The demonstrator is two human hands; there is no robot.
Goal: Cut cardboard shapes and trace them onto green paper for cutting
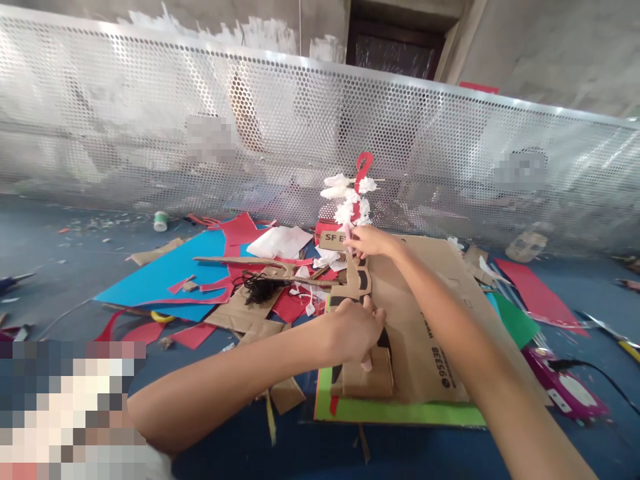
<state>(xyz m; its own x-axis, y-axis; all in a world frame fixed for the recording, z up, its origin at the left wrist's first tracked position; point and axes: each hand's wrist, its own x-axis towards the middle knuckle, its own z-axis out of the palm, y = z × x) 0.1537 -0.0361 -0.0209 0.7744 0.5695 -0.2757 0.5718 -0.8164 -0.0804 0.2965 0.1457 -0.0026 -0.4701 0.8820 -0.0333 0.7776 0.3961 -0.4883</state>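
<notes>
My left hand is closed on a brown cardboard cut-out with black painted bands, pressing it against the large flat cardboard sheet. My right hand reaches further away, its fingers pinched on the base of an upright red stick covered in white tissue tufts. The stick stands at the far edge of the cardboard sheet, in front of the perforated metal fence.
A perforated metal fence runs across the back. Blue paper, red scraps, a white sheet, black thread and cardboard offcuts litter the left. Green paper lies under the cardboard. A purple glue gun and red paper lie right.
</notes>
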